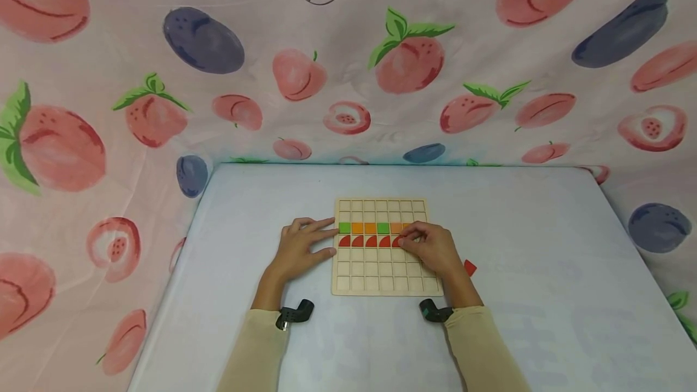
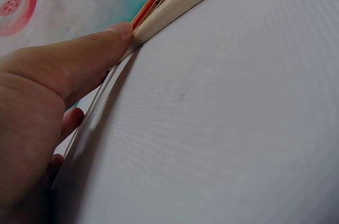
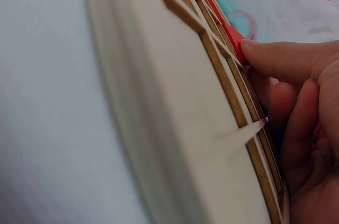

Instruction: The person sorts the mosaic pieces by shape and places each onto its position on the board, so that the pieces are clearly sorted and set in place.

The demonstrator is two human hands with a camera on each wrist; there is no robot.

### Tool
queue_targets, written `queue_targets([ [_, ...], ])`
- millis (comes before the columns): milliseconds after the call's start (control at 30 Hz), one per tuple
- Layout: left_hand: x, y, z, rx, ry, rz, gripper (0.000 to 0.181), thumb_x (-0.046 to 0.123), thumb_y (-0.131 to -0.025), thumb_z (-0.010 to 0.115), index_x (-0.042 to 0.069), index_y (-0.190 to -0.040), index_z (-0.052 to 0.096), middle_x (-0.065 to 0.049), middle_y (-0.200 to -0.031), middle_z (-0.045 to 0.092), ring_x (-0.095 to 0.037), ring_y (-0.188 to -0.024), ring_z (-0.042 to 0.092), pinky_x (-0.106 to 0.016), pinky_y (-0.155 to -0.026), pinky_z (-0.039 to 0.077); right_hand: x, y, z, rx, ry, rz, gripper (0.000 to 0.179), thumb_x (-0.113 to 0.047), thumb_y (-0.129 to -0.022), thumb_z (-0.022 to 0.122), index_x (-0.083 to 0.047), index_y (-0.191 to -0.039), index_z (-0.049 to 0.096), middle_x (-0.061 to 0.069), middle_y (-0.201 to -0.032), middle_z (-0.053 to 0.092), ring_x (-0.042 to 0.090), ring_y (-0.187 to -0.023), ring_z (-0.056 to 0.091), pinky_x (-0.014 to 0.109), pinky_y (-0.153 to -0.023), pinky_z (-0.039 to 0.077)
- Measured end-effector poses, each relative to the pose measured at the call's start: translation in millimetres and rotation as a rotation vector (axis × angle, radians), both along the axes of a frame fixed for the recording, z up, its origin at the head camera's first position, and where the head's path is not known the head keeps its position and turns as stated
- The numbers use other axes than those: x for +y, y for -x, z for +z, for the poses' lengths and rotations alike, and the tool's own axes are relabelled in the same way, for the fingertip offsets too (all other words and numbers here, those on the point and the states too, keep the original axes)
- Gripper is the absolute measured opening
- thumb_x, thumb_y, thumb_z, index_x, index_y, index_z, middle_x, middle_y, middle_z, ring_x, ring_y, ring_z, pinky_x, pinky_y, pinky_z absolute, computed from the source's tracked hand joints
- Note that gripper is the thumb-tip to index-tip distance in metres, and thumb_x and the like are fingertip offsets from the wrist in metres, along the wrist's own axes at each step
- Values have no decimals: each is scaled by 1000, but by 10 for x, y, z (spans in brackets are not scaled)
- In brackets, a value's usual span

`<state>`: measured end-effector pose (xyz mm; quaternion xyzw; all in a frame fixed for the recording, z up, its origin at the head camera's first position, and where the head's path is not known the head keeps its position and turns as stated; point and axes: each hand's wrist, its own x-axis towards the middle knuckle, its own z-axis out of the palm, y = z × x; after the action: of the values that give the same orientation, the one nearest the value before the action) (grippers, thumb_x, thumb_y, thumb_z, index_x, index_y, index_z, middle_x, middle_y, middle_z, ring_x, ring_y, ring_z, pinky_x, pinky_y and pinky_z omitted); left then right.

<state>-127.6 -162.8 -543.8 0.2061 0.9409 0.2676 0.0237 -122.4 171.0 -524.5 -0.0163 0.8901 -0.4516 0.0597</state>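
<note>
A square wooden grid board (image 1: 376, 286) lies on the table. One of its rows holds green and orange square tiles (image 1: 370, 228), and the row below holds red quarter-circle tiles (image 1: 357, 241). My left hand (image 1: 298, 247) rests at the board's left edge with fingers extended; the left wrist view shows its thumb (image 2: 114, 36) touching the rim. Over the right part of these rows, my right hand (image 1: 432, 247) pinches a red tile (image 3: 234, 38) between thumb and curled fingers, at a cell of the red row. The hand hides the right ends of both rows.
A loose red tile (image 1: 471, 268) lies on the white table (image 1: 544, 228), right of the board beside my right forearm. A fruit-printed cloth (image 1: 348, 29) hangs behind the table and along its sides.
</note>
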Motion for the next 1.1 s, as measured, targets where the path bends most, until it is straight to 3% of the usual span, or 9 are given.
queue_targets([
  [433,11,-10,27,-8,-1,6,49,54,-93,68,38,-139,63,17,-156,49,-23,-137,41,-49,-105,30,-4,6,-2,0,-30,1,12,-25,-87,81,-18,-96,77,-2,-79,73,15,-74,60,30,-66,46],
  [1100,11,-3,18,-12,9,7,48,53,-94,68,38,-139,63,16,-156,49,-22,-137,41,-49,-106,30,-4,0,0,-5,-30,-13,14,-25,-86,81,-16,-96,77,-2,-77,72,16,-67,57,29,-59,45],
])
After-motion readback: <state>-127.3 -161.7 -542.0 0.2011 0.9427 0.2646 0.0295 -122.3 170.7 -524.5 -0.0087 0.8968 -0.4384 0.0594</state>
